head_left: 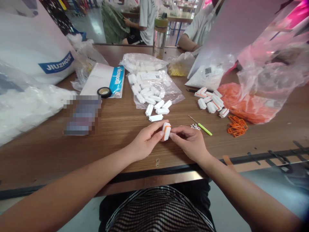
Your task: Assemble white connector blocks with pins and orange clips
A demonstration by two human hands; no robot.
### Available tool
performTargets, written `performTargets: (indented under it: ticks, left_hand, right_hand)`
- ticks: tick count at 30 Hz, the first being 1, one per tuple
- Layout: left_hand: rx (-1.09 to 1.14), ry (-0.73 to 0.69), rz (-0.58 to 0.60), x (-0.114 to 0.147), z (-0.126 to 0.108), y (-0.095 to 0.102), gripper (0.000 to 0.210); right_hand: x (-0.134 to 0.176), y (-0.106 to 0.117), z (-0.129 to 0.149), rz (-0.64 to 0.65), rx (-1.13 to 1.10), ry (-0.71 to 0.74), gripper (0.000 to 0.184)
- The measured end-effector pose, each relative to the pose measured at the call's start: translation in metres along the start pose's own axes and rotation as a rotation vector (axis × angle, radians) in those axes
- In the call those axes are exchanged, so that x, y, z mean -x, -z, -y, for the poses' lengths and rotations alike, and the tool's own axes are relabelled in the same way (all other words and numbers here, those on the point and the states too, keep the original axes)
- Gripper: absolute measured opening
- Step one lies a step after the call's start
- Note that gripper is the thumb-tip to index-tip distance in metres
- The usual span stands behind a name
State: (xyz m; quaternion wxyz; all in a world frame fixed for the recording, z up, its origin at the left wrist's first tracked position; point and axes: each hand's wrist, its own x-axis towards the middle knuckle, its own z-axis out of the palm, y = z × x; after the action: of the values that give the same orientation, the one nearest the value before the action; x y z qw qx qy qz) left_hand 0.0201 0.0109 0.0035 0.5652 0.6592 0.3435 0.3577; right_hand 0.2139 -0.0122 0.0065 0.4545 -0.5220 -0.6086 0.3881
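Between the thumb and fingers of my left hand (148,138) a small white plastic block (167,132) with an orange frame around it is held upright above the table. My right hand (189,140) is closed in a pinch at the block's right side, its fingertips at the edge; whatever they hold is too small or hidden to make out. Just beyond the right hand lie tiny white parts (195,126) and a thin pick with a lime-green handle (204,129). Loose white blocks (156,118) lie ahead of the left hand.
White blocks with orange strips (211,106) are piled at right, near loose orange frames (237,126) and a bag of orange parts (251,103). A clear bag of white blocks (147,87) lies centrally. Black tape (104,92) rests on a notebook (96,77). A bottle (159,37) stands behind.
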Motion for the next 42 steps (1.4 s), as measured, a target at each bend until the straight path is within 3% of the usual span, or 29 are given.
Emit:
performTargets:
  ticks: [6, 12, 26, 38, 42]
  left_hand:
    - [-0.016, -0.047, 0.054, 0.0010, 0.0037, -0.0032, 0.043]
    - [-0.162, -0.117, 0.010, 0.0021, 0.0069, -0.0029, 0.040]
    - [-0.096, -0.053, 0.018, -0.0018, 0.0050, -0.0020, 0.034]
    - [-0.223, -0.091, -0.006, -0.0017, 0.0017, -0.0038, 0.025]
    - [-0.080, -0.020, 0.008, -0.0010, 0.0043, -0.0059, 0.027]
  right_hand:
    - [0.0028, -0.0002, -0.0002, -0.058, -0.053, -0.030, 0.010]
    - [0.0043, -0.0020, 0.0018, -0.068, -0.008, 0.014, 0.007]
    - [0.0042, 0.0000, 0.0031, -0.025, 0.011, 0.037, 0.006]
    - [0.0030, 0.0007, 0.0011, 0.029, 0.117, 0.000, 0.015]
    - [0.0026, 0.0024, -0.0012, 0.062, 0.080, 0.000, 0.012]
